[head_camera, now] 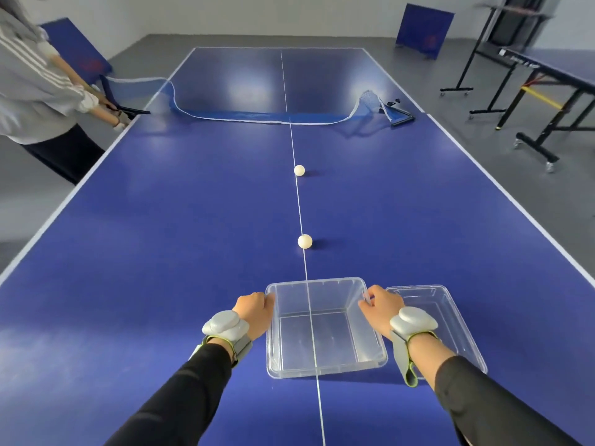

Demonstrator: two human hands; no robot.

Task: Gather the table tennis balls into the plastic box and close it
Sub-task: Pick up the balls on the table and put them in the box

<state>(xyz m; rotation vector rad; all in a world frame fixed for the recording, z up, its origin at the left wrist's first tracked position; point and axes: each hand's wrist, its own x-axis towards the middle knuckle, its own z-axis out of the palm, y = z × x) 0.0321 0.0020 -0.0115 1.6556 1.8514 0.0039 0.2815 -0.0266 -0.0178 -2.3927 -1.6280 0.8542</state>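
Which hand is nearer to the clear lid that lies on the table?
The right hand. It grips the right rim of the plastic box, right beside the lid, which lies to its right. The left hand grips the opposite rim, with the whole box between it and the lid.

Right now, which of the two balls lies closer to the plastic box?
The nearer ball, just beyond the empty plastic box; the other ball sits further up the centre line, toward the net.

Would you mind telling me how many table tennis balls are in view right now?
2. The nearer ball lies on the centre line beyond the empty plastic box; the farther ball lies on the line towards the net. None appears hidden.
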